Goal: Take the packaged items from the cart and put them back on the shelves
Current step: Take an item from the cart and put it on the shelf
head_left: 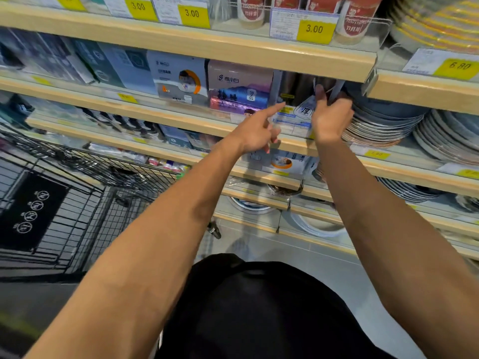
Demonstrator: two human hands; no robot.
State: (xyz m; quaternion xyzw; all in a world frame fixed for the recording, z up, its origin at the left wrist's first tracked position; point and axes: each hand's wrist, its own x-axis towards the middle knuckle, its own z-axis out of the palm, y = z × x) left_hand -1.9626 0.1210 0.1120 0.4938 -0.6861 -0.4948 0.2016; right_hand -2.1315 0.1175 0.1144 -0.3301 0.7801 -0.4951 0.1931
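From the head camera, both bare arms reach up to the wooden shelves (197, 47). The right hand (331, 117) is closed around the top of a white and blue packaged item (298, 120), which stands at the front edge of the second shelf, just right of a purple and blue pack (239, 86) and just left of a stack of plates (381, 125). The left hand (256, 133) is loose, its index finger stretched toward the same packaged item, the other fingers curled; it holds nothing. Yellow price tags (315, 31) run along the top shelf's front edge, beneath red and white toothpick tubs (355, 22). The black wire cart (85, 193) stands at lower left, beside the bottom shelves; its contents cannot be made out.
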